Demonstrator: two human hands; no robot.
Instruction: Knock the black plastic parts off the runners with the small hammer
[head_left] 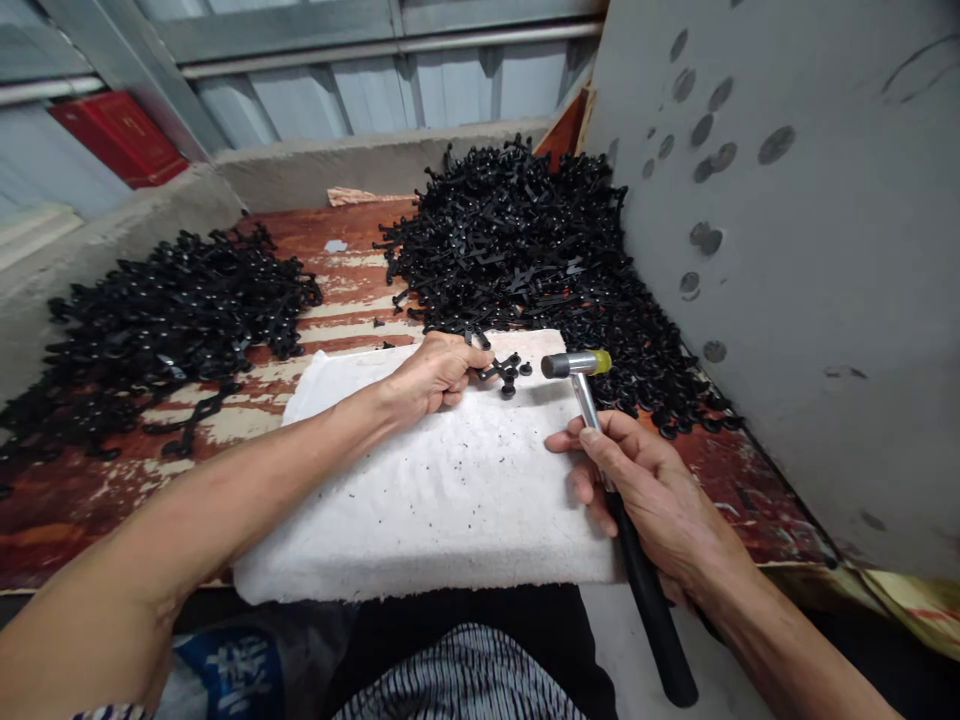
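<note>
My left hand (433,377) rests on a white padded block (420,500), its fingers closed on a small black plastic part (507,370) that lies on the block's far edge. My right hand (645,485) grips a small hammer (581,372) by its black handle. The hammer's metal head with a yellow tip hangs just right of the black part, a little above the block.
A large heap of black plastic parts (525,240) lies behind the block, against a grey wall (787,250) on the right. A second heap (157,320) spreads at the left on the worn red wooden board (352,270). A red box (120,135) sits far left.
</note>
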